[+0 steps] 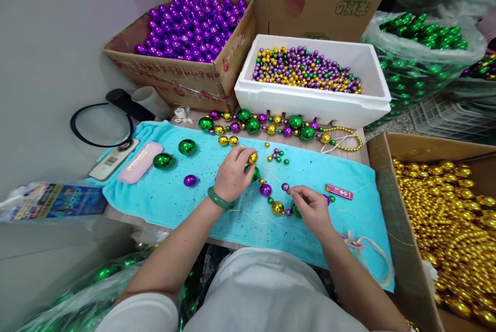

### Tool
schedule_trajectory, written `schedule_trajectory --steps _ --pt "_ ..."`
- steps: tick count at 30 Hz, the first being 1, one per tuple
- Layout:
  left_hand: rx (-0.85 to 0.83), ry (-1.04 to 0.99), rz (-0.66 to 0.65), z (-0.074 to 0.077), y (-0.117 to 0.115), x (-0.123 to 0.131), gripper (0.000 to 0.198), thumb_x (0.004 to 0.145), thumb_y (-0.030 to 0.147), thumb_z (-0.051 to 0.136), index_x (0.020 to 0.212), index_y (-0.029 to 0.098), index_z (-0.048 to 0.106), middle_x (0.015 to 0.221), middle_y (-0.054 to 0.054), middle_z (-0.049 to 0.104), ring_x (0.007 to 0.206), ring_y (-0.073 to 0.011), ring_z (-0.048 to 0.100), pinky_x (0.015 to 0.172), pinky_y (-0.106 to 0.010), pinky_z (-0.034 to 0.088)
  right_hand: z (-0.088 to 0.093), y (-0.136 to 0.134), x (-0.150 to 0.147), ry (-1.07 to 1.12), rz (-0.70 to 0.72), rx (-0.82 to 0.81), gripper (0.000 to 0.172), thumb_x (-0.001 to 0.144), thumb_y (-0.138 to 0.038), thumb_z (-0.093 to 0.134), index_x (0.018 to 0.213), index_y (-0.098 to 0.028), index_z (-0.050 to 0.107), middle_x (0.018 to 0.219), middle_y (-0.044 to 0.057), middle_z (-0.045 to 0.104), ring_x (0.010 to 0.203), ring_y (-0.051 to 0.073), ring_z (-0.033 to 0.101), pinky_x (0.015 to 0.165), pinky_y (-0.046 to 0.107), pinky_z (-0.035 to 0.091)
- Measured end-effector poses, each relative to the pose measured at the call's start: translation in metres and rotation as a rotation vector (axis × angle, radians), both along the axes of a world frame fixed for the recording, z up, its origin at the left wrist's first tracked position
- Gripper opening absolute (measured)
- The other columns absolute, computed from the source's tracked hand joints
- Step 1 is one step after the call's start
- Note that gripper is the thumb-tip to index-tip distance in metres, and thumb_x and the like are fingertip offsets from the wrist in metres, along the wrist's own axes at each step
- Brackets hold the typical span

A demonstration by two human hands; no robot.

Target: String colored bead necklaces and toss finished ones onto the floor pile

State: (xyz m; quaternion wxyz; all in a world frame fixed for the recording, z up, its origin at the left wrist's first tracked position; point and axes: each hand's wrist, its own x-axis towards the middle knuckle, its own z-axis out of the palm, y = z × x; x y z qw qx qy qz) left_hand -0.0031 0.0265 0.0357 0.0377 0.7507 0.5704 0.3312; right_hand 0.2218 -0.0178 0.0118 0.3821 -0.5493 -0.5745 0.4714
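Note:
My left hand [233, 174], with a green bangle [220, 199] at its wrist, pinches a gold bead [253, 158]. A thin thread runs from there to a small purple bead [285, 187], which sits at the fingertips of my right hand [312, 210]. Those right fingers are closed in a pinch at the bead. Below the thread hangs a strung row of beads, among them a purple bead [265, 190] and a gold bead [277, 208]; my right hand partly covers a green one. Several small loose beads [276, 155] lie beyond my hands on the blue towel [155, 208].
Two large green beads [187, 146] and a purple bead [190, 180] lie left. Behind stand a white foam box [310, 107] of small beads and a carton [182, 81] of purple beads. A finished-looking bead strand [253, 125] lies before them. A carton [411, 228] of gold beads stands right.

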Motion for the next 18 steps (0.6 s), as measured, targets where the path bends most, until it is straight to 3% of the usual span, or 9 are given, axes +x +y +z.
schedule_trajectory --steps 6,10,14,16,18 --pt "-0.073 -0.193 -0.039 0.001 0.0 0.003 0.03 0.08 0.018 0.061 0.11 0.02 0.059 0.112 -0.01 0.052 0.109 -0.0229 0.054 0.095 -0.039 0.049 -0.002 0.001 0.001 -0.02 -0.021 0.008 0.025 0.082 -0.036 0.055 0.074 -0.015 0.067 0.052 -0.002 0.048 0.047 0.009 0.039 0.046 0.022 0.032" --pt "-0.213 -0.762 0.008 0.001 0.003 0.003 0.026 0.081 0.03 0.063 0.105 0.021 0.059 0.117 -0.008 0.051 0.1 -0.0181 0.058 0.088 -0.035 0.053 -0.003 -0.001 0.0 0.009 -0.01 -0.004 0.027 0.083 -0.037 0.055 0.076 -0.014 0.067 0.053 -0.002 0.048 0.047 0.008 0.038 0.045 0.021 0.031" --pt "-0.516 -1.322 0.018 0.005 0.007 0.002 0.043 0.077 0.03 0.066 0.116 0.021 0.052 0.106 -0.006 0.06 0.087 -0.0139 0.062 0.078 -0.03 0.054 -0.005 -0.002 -0.002 0.04 0.017 -0.001 0.029 0.084 -0.039 0.055 0.077 -0.014 0.067 0.054 -0.002 0.049 0.047 0.008 0.038 0.045 0.021 0.031" --pt "-0.627 -1.449 -0.017 0.008 0.007 0.002 0.045 0.075 0.028 0.068 0.116 0.02 0.053 0.099 -0.005 0.062 0.086 -0.0133 0.062 0.078 -0.029 0.053 -0.007 -0.002 -0.003 0.036 0.016 0.004 0.029 0.084 -0.04 0.055 0.078 -0.014 0.067 0.055 -0.002 0.049 0.047 0.008 0.038 0.045 0.022 0.031" --pt "-0.634 -1.478 -0.032 0.012 0.005 0.002 0.046 0.072 0.025 0.07 0.114 0.02 0.054 0.099 -0.004 0.062 0.086 -0.0128 0.062 0.078 -0.028 0.053 -0.011 -0.002 -0.002 0.028 0.003 0.008 0.029 0.084 -0.04 0.055 0.079 -0.014 0.068 0.055 -0.002 0.05 0.048 0.008 0.039 0.046 0.022 0.032"
